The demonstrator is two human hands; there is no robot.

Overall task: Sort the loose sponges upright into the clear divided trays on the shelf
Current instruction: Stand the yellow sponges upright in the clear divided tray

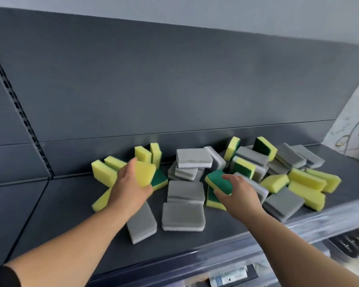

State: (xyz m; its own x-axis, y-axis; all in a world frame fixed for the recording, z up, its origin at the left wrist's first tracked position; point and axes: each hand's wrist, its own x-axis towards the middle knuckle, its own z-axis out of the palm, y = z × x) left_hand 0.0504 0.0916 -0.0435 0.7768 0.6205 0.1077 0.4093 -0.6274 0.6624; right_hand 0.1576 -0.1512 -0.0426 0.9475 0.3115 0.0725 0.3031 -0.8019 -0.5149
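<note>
Loose sponges lie scattered on a dark grey shelf [71,206]. Yellow-and-green ones cluster at the left [104,172] and at the right [307,181]. Grey-and-white ones [184,216] fill the middle and the back right. My left hand [131,187] grips a yellow sponge [146,172] at the left cluster. My right hand [236,193] holds a green-topped sponge [218,180] just right of the middle, thumb on its near edge. No clear divided tray shows on the shelf surface.
The shelf's dark back panel [174,90] rises right behind the sponges. A slotted upright [15,100] runs down the left. A clear plastic strip [298,224] lines the front edge, and dark items [348,243] sit below at the right.
</note>
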